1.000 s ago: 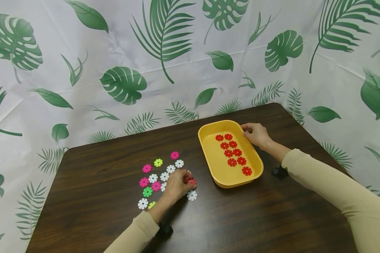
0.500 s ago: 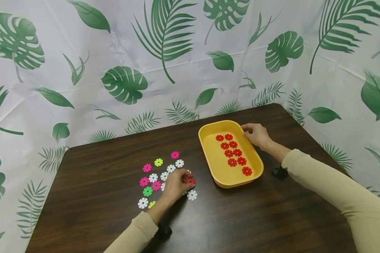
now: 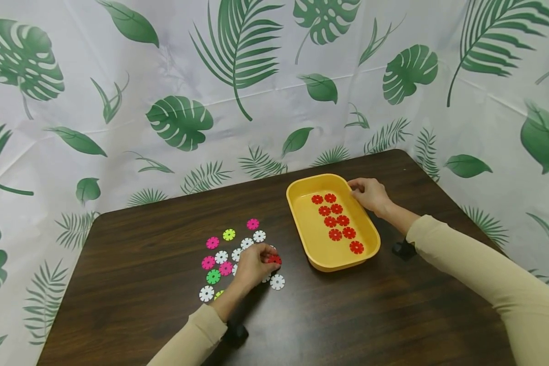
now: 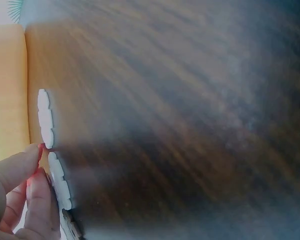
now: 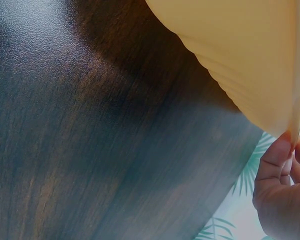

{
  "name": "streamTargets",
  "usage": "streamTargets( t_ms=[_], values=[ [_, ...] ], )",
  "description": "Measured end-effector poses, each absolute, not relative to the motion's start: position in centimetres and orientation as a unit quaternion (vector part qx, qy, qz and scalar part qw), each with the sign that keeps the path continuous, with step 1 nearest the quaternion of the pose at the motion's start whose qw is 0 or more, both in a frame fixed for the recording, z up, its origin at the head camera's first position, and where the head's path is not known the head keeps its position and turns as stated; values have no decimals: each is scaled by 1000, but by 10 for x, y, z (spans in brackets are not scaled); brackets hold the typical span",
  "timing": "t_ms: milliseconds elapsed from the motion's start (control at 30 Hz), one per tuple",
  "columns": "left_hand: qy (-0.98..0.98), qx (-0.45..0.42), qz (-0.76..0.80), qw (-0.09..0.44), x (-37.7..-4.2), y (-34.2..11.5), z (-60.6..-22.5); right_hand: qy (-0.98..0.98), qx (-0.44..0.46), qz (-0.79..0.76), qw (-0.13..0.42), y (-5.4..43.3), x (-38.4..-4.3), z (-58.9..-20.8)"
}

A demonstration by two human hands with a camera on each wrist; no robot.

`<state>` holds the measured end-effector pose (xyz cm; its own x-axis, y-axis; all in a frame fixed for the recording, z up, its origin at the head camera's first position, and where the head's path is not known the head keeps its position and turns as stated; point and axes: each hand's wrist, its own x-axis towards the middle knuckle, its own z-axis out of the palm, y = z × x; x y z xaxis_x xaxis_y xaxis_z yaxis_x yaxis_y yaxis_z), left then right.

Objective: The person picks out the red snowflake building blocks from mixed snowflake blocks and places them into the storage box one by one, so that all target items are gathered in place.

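My left hand pinches a red notched plastic disc between thumb and fingers, low over a group of loose discs on the table. A white disc lies just in front of these fingers, and more white ones are partly hidden under the hand. In the left wrist view the red disc shows only as a thin edge. At the far right rim of a yellow tray, my right hand grips the edge with thumb and fingers, as the right wrist view also shows. Several red discs lie flat inside.
Left of the tray spread pink discs, white discs, a green disc and a yellow disc. All lie on a dark wooden table. A leaf-printed cloth hangs behind it.
The red disc in my left hand has shifted slightly back and to the left with the fingertips. My right hand and the tray have stayed in place.
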<state>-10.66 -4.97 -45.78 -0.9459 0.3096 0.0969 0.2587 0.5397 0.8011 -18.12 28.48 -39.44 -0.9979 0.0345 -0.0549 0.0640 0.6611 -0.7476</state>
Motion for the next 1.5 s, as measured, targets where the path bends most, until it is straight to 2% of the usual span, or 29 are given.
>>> streamTargets(
  t_ms=[333,767,1167,1500],
  values=[
    [840,103,528,74,-106,-49,-457,911,26,-412,16,285,-182,-395],
    [747,22,653,119,-109,-42,-434,910,25,-413,13,285,-181,-394],
    [691,15,706,150,-122,-27,-409,912,20,-409,13,286,-182,-396],
    [666,19,721,187,-128,9,-392,913,29,-408,11,287,-182,-398]
  ],
)
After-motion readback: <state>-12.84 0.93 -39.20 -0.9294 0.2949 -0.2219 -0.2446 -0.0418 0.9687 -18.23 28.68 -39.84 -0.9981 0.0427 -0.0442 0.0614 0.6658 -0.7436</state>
